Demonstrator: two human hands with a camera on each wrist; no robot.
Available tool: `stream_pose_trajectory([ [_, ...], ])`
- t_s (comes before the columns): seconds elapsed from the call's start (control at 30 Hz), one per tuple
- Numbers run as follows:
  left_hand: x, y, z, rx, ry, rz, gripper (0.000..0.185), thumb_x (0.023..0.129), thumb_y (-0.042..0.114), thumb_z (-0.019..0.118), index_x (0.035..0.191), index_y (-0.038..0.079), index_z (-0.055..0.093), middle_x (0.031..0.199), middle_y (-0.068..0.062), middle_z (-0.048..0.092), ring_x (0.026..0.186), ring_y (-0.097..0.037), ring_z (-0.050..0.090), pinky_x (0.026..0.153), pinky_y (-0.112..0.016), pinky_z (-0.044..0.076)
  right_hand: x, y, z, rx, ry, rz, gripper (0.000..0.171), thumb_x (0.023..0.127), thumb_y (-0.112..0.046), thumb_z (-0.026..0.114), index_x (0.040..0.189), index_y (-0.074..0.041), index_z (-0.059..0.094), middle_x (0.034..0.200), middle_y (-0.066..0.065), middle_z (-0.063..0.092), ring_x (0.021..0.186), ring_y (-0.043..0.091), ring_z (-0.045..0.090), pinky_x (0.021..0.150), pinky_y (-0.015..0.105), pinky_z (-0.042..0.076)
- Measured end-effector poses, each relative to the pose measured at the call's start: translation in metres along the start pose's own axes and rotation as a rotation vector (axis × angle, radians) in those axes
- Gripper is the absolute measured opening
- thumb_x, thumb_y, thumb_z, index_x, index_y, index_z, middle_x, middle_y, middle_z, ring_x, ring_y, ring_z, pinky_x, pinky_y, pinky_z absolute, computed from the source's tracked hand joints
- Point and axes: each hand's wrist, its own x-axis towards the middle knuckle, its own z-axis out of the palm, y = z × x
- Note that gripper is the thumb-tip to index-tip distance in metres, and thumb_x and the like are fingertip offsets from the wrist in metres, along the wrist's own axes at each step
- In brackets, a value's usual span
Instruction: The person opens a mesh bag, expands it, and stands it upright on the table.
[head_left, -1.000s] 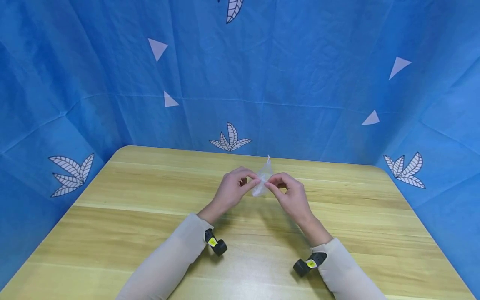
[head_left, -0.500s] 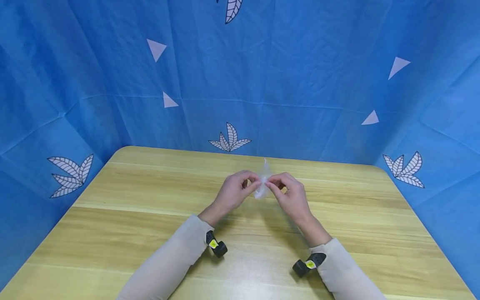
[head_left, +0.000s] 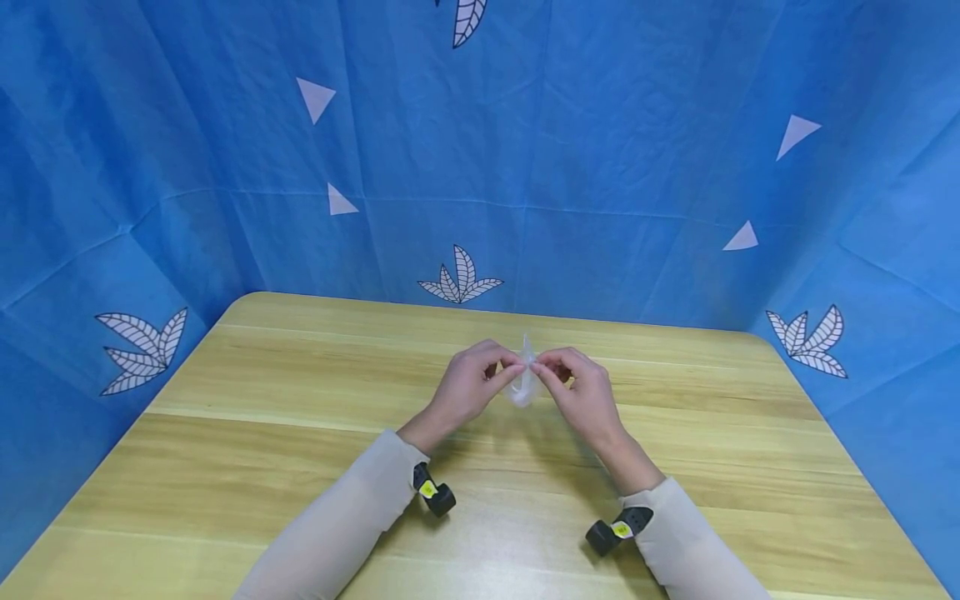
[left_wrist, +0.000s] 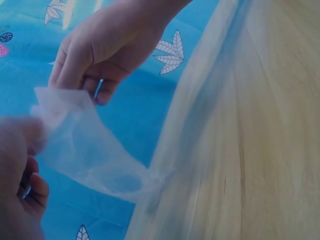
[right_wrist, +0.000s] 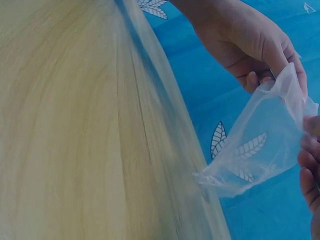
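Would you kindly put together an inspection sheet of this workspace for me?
Surface: light wooden table, rounded corners, grain lines showing.
Job's things: small clear plastic bag, crumpled, held above the table between both hands.
Clutter: nothing seen.
Grippers: left hand pinches the bag's top edge on one side; right hand pinches the other side.
Cables: nothing seen; black wrist cameras sit on beige sleeves.
Surroundings: blue cloth backdrop with white leaf and triangle prints on three sides.
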Motion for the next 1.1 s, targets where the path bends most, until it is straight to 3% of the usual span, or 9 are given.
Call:
stream_pose_trajectory([
  [0.17, -0.001, 0.0015, -0.0003, 0.002, 0.021, -0.015, 0.006, 0.092, 0.019, 0.07, 0.092, 0.013, 0.072, 0.081, 0.007, 0.058, 0.062, -0.008, 0.044, 0.054, -0.023, 0.039, -0.0005, -0.0014, -0.0007, -0.005, -0.009, 0.004, 0.004, 0.088, -0.008, 0.074, 0.091, -0.007, 0.07, 0.079, -0.002, 0.064, 0.07, 0.011, 0.056, 0.062, 0.025, 0.048],
  [0.33, -0.0015, 0.0025, -0.0004, 0.003, -0.016, -0.031, 0.012, 0.093, 0.025, 0.069, 0.097, 0.015, 0.073, 0.083, 0.009, 0.058, 0.063, -0.008, 0.044, 0.055, -0.023, 0.038, -0.0013, -0.0004, -0.0001, -0.01, -0.032, 0.007, 0.005, 0.088, -0.006, 0.073, 0.091, -0.009, 0.07, 0.078, -0.003, 0.061, 0.07, 0.01, 0.054, 0.062, 0.027, 0.047],
  [0.57, -0.0004, 0.0029, -0.0008, 0.034, -0.009, -0.012, 0.015, 0.095, 0.024, 0.065, 0.099, 0.014, 0.075, 0.082, 0.008, 0.06, 0.064, -0.007, 0.045, 0.055, -0.023, 0.04, -0.0011, -0.0005, 0.0006, -0.021, -0.044, 0.008, 0.006, 0.087, -0.007, 0.074, 0.09, -0.008, 0.07, 0.079, -0.003, 0.063, 0.07, 0.01, 0.056, 0.063, 0.026, 0.049],
  [0.87, -0.0003, 0.0006, 0.0004, 0.029, 0.017, 0.016, 0.005, 0.092, 0.017, 0.069, 0.094, 0.013, 0.072, 0.082, 0.006, 0.058, 0.063, -0.008, 0.044, 0.054, -0.022, 0.038, -0.0013, -0.0006, 0.0011, -0.029, -0.081, 0.025, 0.005, 0.09, -0.011, 0.072, 0.094, -0.008, 0.07, 0.08, -0.003, 0.062, 0.072, 0.01, 0.055, 0.065, 0.029, 0.05],
  [1.1, -0.0003, -0.0015, 0.0014, 0.003, -0.005, -0.011, 0.016, 0.095, 0.029, 0.065, 0.098, 0.016, 0.074, 0.081, 0.009, 0.06, 0.061, -0.007, 0.045, 0.053, -0.022, 0.039, -0.0011, -0.0005, 0.0003, -0.036, -0.061, 0.009, 0.004, 0.09, -0.009, 0.072, 0.093, -0.007, 0.072, 0.079, -0.002, 0.062, 0.072, 0.011, 0.056, 0.065, 0.03, 0.049],
])
